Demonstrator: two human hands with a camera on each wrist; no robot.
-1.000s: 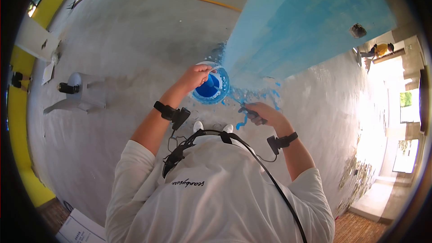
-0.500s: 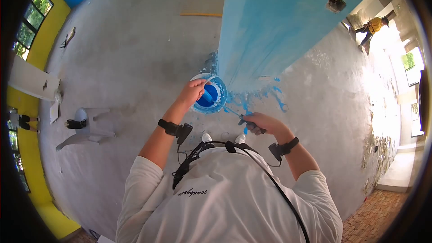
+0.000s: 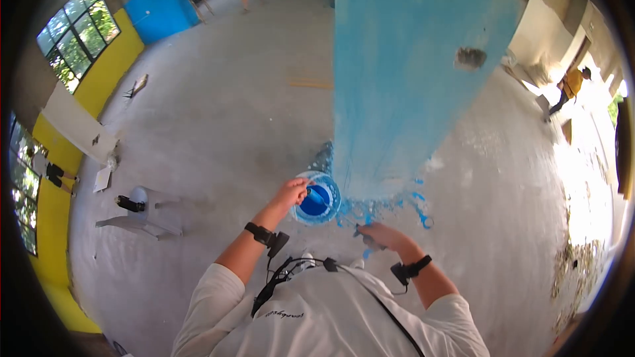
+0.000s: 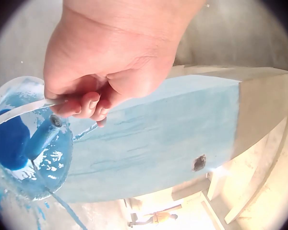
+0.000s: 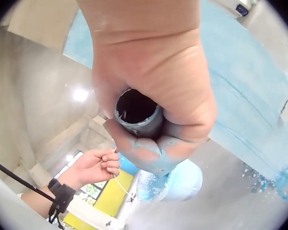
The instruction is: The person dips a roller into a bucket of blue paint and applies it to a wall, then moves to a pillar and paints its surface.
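My left hand (image 3: 291, 193) grips the thin white handle (image 4: 19, 112) of a paint bucket (image 4: 62, 175), its fingers curled round it. Dark blue paint (image 4: 8, 141) lies inside, and the bucket's walls are smeared with blue. A small paint roller (image 4: 44, 136) leans inside the bucket, coated in blue, its wire rod reaching out over the rim. My right hand (image 3: 385, 235) holds the roller's dark handle (image 5: 144, 127), whose hollow end faces the right wrist camera. Blue paint marks the fingers (image 5: 153, 158) of that hand.
A pillar (image 3: 410, 79) painted light blue rises just beyond the bucket, with a hole in its side. Blue splashes (image 3: 420, 208) mark the grey floor at its foot. A grey stool (image 3: 152, 215) lies on its side at left. People (image 3: 572, 86) stand farther off.
The head view has tilted up, so the bucket and both hands appear lower and more of the room shows. Both hands keep their holds, with the roller still in the bucket.
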